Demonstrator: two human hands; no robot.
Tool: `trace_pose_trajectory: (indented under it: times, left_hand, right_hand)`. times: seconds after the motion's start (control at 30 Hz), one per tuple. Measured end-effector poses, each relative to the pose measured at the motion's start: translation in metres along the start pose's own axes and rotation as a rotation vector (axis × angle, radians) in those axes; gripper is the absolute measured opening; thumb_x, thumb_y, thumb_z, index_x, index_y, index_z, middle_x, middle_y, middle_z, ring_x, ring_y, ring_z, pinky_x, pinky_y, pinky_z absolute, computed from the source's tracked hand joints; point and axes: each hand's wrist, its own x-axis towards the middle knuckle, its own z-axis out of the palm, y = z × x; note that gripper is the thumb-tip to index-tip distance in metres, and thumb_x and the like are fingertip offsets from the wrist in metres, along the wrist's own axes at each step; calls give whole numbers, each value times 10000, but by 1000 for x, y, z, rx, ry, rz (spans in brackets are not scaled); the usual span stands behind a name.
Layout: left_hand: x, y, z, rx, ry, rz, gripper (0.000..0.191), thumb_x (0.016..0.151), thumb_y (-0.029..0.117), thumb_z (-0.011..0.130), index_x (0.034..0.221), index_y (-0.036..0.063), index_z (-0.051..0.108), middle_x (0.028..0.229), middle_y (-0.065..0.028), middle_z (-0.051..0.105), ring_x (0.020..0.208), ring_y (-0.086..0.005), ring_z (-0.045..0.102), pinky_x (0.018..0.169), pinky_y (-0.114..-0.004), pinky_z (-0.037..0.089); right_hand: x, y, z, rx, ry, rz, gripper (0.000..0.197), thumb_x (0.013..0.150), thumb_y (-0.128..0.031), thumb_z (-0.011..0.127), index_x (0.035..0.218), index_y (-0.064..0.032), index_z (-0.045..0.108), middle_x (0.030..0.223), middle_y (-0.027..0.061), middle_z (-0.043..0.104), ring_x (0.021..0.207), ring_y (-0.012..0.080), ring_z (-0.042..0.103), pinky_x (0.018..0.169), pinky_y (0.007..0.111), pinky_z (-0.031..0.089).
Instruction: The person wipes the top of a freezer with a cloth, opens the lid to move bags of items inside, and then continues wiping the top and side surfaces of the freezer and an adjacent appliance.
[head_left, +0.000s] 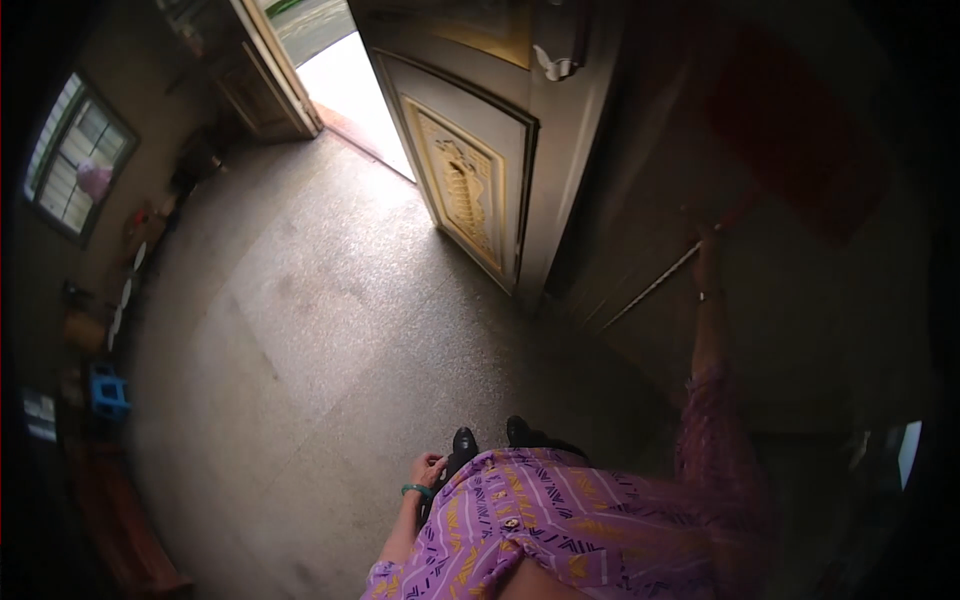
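Observation:
In the dim right part of the head view, my right hand (703, 244) is stretched forward, its fingers round a thin pale pole (652, 288) that slants down to the left. Past the hand, the pole runs toward a large dark red shape (802, 135); shadow hides what it is. My left hand (430, 471) hangs beside my thigh with loosely bent fingers, a green bangle at its wrist, and no object seen in it. Left of the pole stands a door leaf (457, 172) with a gold relief panel and a handle (555, 64).
Bright light enters through the doorway (352, 97), past a second door leaf (262, 90). Stone-like floor (300, 337) spreads before my black shoes (465, 441). A blue plastic stool (110, 390) and brown wooden furniture (127, 517) line the left side, below a barred window (79, 157).

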Motion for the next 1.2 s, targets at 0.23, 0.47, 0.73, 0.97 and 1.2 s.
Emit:
trace_pose_trajectory:
  times: [0.23, 0.47, 0.73, 0.97, 1.2]
  left_hand:
    - [-25, -17, -3, 93, 243, -72, 332, 694, 314, 655, 864, 30, 634, 789, -125, 649, 716, -203, 623, 658, -316, 491]
    - [-44, -103, 18, -73, 389, -155, 288, 684, 306, 658, 802, 44, 638, 763, -112, 654, 691, -211, 628, 662, -320, 491]
    - [-82, -212, -11, -346, 576, -241, 305, 684, 345, 663, 837, 82, 646, 816, -106, 654, 779, -225, 622, 718, -338, 481]
    - [-175, -346, -35, -704, 919, -423, 249, 735, 290, 656, 844, 71, 609, 718, -25, 608, 553, -104, 559, 451, -248, 443]
    - [-225, -483, 96, -1396, 1294, -580, 188, 804, 295, 574, 761, 116, 541, 639, -7, 536, 511, -138, 499, 437, -281, 387]
  right_hand:
    - [-5, 69, -46, -232, 162, 184, 509, 892, -354, 413, 1289, -35, 404, 1295, 85, 422, 1192, 188, 374, 1002, 324, 274]
    - [-209, 174, -18, -239, 215, 982, 359, 809, -442, 551, 768, -86, 570, 641, 85, 560, 582, 203, 538, 478, 371, 413]
    - [-369, 109, 197, -228, -693, 1423, 307, 820, -308, 523, 625, -117, 382, 461, 28, 366, 403, 167, 381, 381, 308, 333]
    - [-373, 32, 406, -214, -1056, 954, 169, 837, -198, 516, 908, -98, 401, 559, 41, 423, 462, 171, 445, 386, 318, 389]
    - [-481, -40, 557, -477, -1585, 714, 342, 794, -252, 543, 1031, -32, 432, 767, 112, 551, 612, 245, 580, 499, 376, 491]
